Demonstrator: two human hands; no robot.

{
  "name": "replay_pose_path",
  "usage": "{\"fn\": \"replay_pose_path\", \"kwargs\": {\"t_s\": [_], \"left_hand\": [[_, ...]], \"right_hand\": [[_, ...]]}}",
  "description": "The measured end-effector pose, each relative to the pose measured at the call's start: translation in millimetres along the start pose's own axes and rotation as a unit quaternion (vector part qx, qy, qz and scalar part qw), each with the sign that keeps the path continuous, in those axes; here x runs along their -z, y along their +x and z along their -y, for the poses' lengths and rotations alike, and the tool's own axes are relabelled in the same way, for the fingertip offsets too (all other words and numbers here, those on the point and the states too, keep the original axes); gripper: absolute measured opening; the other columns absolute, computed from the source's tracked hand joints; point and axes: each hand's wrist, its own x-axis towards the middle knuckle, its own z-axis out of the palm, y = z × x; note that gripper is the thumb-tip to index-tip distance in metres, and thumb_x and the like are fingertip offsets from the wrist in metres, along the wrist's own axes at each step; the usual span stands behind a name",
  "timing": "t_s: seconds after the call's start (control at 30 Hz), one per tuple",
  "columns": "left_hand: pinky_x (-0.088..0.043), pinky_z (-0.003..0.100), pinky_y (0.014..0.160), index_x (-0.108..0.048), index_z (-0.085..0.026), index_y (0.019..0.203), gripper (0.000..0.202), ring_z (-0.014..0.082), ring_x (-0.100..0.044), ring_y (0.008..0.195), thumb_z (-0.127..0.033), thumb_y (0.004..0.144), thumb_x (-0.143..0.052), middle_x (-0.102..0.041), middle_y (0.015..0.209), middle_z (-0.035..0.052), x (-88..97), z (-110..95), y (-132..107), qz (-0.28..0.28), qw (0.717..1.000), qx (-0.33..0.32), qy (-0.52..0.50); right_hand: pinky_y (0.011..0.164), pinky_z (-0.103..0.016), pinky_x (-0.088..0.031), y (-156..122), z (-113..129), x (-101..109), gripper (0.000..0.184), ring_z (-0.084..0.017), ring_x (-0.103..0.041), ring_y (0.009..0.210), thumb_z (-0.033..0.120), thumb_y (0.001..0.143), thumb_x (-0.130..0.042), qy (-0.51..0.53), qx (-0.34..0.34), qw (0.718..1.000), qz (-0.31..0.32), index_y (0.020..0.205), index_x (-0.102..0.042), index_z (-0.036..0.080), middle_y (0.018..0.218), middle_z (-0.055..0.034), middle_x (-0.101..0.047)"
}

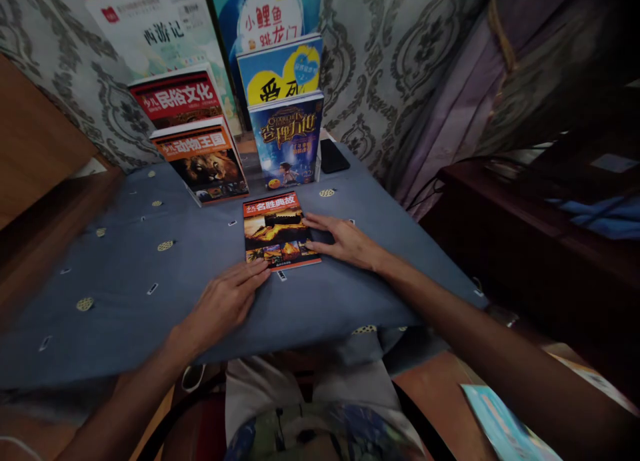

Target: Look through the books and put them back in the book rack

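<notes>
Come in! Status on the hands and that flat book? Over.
Left hand at near-left corner of the book, right hand at its right edge. Book flat, cover up, on blue cloth. Standing books behind it.

Pale legwear (245, 389); patterned blue-and-green top (345, 429); bare forearms (425, 294).

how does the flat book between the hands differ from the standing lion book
The flat red-orange-and-black paper book lies on the blue tablecloth; the orange-and-black paper lion book stands on edge. The left hand and right hand touch the flat book; neither touches the lion book. The flat book shows a golden landscape, the lion book a lion's head. Both have white titles.
</notes>
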Motion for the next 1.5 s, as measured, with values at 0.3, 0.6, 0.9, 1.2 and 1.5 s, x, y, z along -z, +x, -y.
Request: {"fn": "replay_pose_path", "kwargs": {"t_s": [0.3,0.6,0.9,1.2,1.5], "left_hand": [[-0.055,0.046,0.107,-0.055,-0.027,0.142,0.050,0.0216,-0.061,0.129,-0.009,0.096,-0.044,-0.064,0.139,0.0074,-3.9,-3.7,-19.1,-0.054,0.997,0.050,-0.004],[-0.056,0.043,0.106,-0.060,-0.023,0.136,0.049,0.0209,-0.062,0.127,-0.006,0.093,-0.043,-0.066,0.136,0.0087,-5.7,-1.1,-17.8,-0.066,0.997,0.044,-0.012],[-0.058,0.042,0.103,-0.063,-0.021,0.131,0.044,0.0209,-0.065,0.123,-0.007,0.093,-0.046,-0.068,0.132,0.0083,-6.6,-3.0,-17.0,-0.085,0.995,0.048,-0.015],[-0.056,0.046,0.102,-0.063,-0.017,0.131,0.038,0.0255,-0.065,0.122,-0.019,0.096,-0.048,-0.067,0.134,0.0124,3.5,4.4,7.7,-0.028,0.996,0.083,0.018],[-0.049,0.046,0.107,-0.069,-0.017,0.123,0.035,0.0264,-0.064,0.122,-0.019,0.097,-0.045,-0.068,0.132,0.0108,-2.9,59.8,69.0,0.032,0.985,0.161,0.047]], "right_hand": [[0.117,-0.063,-0.034,-2.7,15.6,-0.8,0.040,-0.032,-0.044,0.143,0.031,0.095,-0.055,-0.111,0.086,0.990,-0.019,0.135,-0.062,0.029,0.145,-0.0057,-0.059],[0.124,-0.048,-0.031,-24.8,83.4,-64.3,0.055,-0.025,-0.029,0.151,0.038,0.102,-0.045,-0.137,0.167,0.972,0.096,0.153,-0.041,0.016,0.159,-0.0129,-0.041],[0.122,-0.051,-0.034,-64.6,51.2,-34.7,0.059,-0.027,-0.028,0.151,0.033,0.102,-0.046,-0.173,0.139,0.974,0.050,0.157,-0.032,0.017,0.161,-0.0143,-0.034],[0.120,-0.050,-0.038,-66.6,51.4,-38.1,0.054,-0.026,-0.036,0.148,0.026,0.102,-0.046,-0.198,0.152,0.968,0.018,0.154,-0.038,0.013,0.156,-0.0156,-0.043],[0.121,-0.047,-0.037,-67.6,51.4,-38.0,0.054,-0.026,-0.035,0.148,0.026,0.100,-0.049,-0.208,0.155,0.966,0.009,0.152,-0.041,0.011,0.156,-0.0159,-0.043]]}}
